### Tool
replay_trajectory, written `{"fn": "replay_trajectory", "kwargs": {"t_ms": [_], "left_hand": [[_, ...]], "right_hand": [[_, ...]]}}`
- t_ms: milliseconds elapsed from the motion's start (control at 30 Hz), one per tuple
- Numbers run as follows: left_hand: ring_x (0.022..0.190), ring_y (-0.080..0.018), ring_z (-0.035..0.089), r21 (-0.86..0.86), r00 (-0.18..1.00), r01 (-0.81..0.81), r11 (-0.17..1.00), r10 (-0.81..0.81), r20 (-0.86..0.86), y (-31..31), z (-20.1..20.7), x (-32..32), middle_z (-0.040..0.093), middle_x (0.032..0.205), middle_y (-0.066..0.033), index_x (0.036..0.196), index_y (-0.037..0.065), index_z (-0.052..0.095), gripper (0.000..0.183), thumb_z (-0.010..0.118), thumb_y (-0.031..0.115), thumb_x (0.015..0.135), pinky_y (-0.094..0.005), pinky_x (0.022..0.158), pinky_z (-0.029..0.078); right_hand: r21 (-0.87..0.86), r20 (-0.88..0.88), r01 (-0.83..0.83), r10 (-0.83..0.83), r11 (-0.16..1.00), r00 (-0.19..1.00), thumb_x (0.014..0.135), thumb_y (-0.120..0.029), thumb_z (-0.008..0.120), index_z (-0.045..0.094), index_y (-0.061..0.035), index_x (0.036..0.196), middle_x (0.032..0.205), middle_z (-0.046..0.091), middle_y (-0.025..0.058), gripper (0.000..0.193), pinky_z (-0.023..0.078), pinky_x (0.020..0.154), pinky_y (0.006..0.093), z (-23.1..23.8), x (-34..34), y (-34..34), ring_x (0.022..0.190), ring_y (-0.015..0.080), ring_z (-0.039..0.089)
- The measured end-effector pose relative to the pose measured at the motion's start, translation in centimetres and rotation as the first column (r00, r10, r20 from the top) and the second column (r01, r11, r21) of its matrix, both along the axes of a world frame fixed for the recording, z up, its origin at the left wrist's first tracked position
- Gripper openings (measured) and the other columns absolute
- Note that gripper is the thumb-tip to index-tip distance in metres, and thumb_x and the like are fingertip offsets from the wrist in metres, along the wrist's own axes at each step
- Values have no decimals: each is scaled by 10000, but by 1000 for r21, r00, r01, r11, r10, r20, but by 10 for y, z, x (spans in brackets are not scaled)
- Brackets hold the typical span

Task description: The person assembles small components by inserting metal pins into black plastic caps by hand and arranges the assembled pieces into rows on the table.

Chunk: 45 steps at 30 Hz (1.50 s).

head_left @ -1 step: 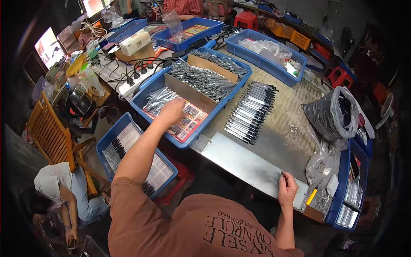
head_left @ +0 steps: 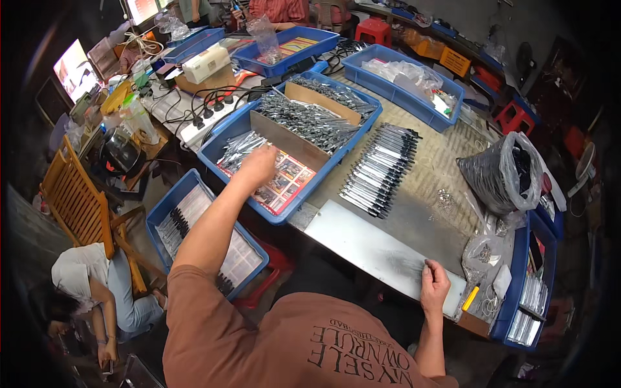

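My left hand (head_left: 257, 167) reaches into a blue tray (head_left: 275, 218), at the near edge of a heap of loose silver pen parts (head_left: 240, 147). Its fingers are curled; what they hold, if anything, is hidden behind the knuckles. Under the hand a printed red-bordered sheet (head_left: 294, 183) lines the tray. My right hand (head_left: 436, 284) rests at the near edge of a smooth metal plate (head_left: 369, 242), fingers loosely bent and slightly apart, with nothing visible in them. Beyond the plate, a row of pens (head_left: 378, 171) with black ends lies side by side on the table.
Cardboard dividers (head_left: 291, 139) split the tray, with more pen parts behind. To the right stand a bag-lined container (head_left: 495, 174), a bag of small metal parts (head_left: 482, 252), a yellow-handled tool (head_left: 471, 297) and another blue tray (head_left: 550, 284). A lower tray (head_left: 252, 268) sits left; one person bends nearby.
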State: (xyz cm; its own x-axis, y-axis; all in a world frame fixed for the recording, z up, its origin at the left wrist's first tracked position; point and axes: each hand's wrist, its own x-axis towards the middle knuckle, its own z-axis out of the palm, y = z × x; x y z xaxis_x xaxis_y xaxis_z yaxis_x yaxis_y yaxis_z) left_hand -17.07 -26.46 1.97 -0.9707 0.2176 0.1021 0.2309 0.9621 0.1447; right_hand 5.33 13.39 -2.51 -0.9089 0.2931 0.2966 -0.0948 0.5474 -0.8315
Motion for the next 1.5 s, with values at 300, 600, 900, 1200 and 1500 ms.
{"fn": "replay_trajectory", "kwargs": {"t_ms": [300, 600, 900, 1200, 1500], "left_hand": [[837, -333, 587, 10, 986, 8, 1000, -9, 168, -29, -24, -22, 619, 826, -190, 818, 1, 604, 210, 620, 138, 660, -392, 750, 450], [815, -333, 591, -5, 981, 6, 1000, -5, 194, -24, -19, -17, 616, 812, -183, 829, 28, 603, 164, 569, 121, 698, -405, 711, 454], [815, -333, 590, 50, 997, -46, 998, 42, 63, -16, -3, -7, 620, 813, -158, 844, 53, 595, 144, 573, 136, 728, -414, 699, 456], [806, -290, 609, 376, 970, 141, 916, -53, -235, 14, 31, 14, 625, 857, -163, 949, 22, 606, 206, 612, 90, 754, -359, 703, 469], [697, -181, 610, 615, 952, 302, 728, -198, -233, 68, 68, 61, 634, 795, -120, 911, -6, 609, 182, 644, 63, 746, -279, 636, 474]], "right_hand": [[13, -14, 0, 0, 1000, 1000, 821, -35, 531, 582, 46, 917, 806, 597, 110, 136, 435, 651, 267, -5, -1, 2, 725, 158, 548], [20, -7, 12, -12, 1000, 1000, 822, -31, 527, 586, 46, 930, 824, 607, 109, 146, 441, 688, 270, -6, 0, 4, 752, 165, 559], [10, -1, 10, -10, 1000, 1000, 818, -34, 529, 590, 48, 934, 837, 609, 111, 154, 442, 697, 272, -4, 1, 2, 762, 161, 560], [22, -29, 1, -1, 1000, 1000, 817, -20, 525, 589, 48, 936, 834, 607, 104, 151, 439, 691, 261, -2, 0, 1, 759, 156, 556], [13, 6, 1, -1, 1000, 1000, 839, -63, 526, 588, 43, 947, 831, 596, 59, 164, 424, 713, 237, -5, 1, 3, 772, 107, 522]]}}
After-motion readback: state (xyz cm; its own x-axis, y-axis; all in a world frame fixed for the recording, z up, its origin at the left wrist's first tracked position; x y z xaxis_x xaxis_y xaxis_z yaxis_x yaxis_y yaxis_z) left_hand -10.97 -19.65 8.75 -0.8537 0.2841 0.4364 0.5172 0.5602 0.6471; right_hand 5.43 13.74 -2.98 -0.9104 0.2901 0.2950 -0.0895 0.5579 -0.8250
